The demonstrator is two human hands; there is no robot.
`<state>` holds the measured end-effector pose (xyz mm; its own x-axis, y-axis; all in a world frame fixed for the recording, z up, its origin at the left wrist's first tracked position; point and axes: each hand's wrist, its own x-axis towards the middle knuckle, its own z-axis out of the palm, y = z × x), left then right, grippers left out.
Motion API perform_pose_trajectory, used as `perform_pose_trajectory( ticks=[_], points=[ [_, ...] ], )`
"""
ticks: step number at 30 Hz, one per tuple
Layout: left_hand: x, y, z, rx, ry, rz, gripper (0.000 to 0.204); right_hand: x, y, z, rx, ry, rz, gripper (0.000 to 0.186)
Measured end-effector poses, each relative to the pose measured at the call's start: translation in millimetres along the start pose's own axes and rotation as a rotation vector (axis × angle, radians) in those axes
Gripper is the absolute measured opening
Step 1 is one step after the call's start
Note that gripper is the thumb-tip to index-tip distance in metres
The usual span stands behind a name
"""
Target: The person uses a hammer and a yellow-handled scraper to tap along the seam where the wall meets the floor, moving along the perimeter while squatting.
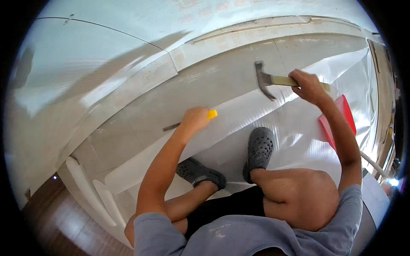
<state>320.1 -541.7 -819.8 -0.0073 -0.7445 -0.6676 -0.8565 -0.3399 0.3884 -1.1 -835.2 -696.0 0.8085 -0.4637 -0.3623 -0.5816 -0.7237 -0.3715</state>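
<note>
My left hand (194,119) grips a chisel by its yellow handle (212,114), its flat metal blade (171,127) pointing left over the pale grey floor (141,106) near the edge of a translucent ribbed sheet (290,123). My right hand (307,85) is closed round the light handle of a claw hammer (267,80), held raised to the right of the chisel, its metal head toward the left. My feet in dark grey clogs (260,147) are on or beside the sheet, below both hands.
A pale wall (94,51) with a baseboard strip (164,70) runs along the top. A red dustpan (346,113) with a pole lies at the right, near wooden strips (380,81). White rounded pieces (85,183) lie at the left, beside a dark wood floor (64,222).
</note>
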Motion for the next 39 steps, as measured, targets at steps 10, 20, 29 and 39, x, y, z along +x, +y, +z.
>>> perform_pose_trajectory(
  ticks=[10, 20, 29, 39],
  points=[
    [101.8, 63.0, -40.9, 0.027, 0.813, 0.383, 0.012, -29.3, -87.0, 117.3, 1.188, -0.041, 0.638, 0.029],
    [146.1, 58.7, -67.7, 0.128, 0.740, 0.329, 0.011, -29.1, -99.4, 142.5, 1.490, 0.070, 0.794, 0.032],
    [149.2, 66.6, -85.8, 0.279, 0.673, 0.268, 0.027, -22.3, -109.3, 144.6, 1.601, 0.068, 0.780, 0.031],
    [173.2, 51.1, -73.7, 0.309, 0.918, 0.429, 0.053, 13.7, -95.4, 130.4, 1.714, 0.203, 0.719, 0.038]
  ],
)
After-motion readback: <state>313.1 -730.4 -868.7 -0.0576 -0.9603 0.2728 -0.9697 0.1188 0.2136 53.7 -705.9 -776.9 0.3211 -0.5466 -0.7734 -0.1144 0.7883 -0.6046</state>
